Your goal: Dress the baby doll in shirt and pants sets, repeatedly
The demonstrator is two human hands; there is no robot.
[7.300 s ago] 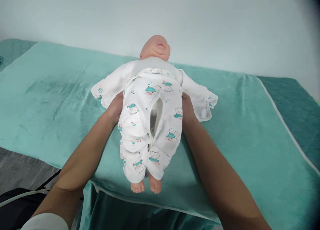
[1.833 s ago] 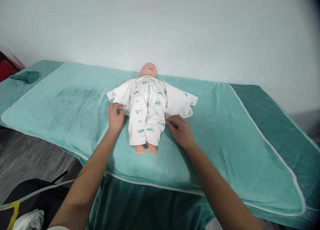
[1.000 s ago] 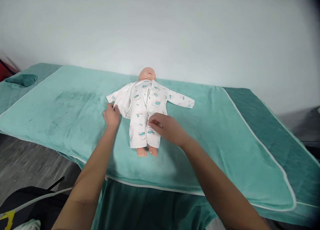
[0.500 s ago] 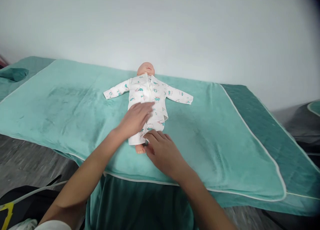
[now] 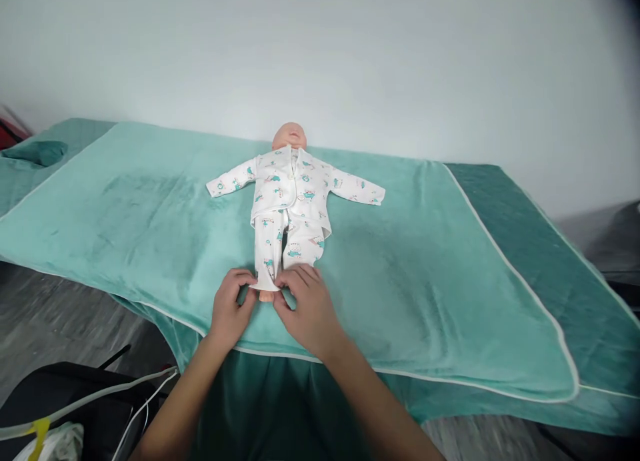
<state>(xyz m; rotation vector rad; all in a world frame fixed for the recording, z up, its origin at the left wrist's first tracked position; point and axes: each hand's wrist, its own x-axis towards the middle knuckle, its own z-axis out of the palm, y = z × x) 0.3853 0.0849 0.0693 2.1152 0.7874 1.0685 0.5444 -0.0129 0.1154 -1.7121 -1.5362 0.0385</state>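
A baby doll [image 5: 290,135] lies on its back, head toward the wall, arms spread. It wears a white patterned jacket [image 5: 273,189] and matching trousers [image 5: 269,244]. With thumb and fingers, my left hand [image 5: 233,305] pinches the left side of the hem on the trouser leg at the left. My right hand [image 5: 307,307] pinches the other side of that hem, so the cuff is stretched between them. The doll's foot [image 5: 266,296] shows just below the cuff. My right hand hides the lower end of the other leg.
A light green blanket [image 5: 410,281] with white piping lies under the doll, over a darker green cover [image 5: 505,214]. A pale wall [image 5: 350,61] stands behind. At lower left are a black chair [image 5: 55,394] and a pale tube [image 5: 110,389] with yellow tape.
My left hand has come down from the doll's jacket to the trouser hem. My right hand has shifted slightly left onto the same cuff, which is now pulled wide.
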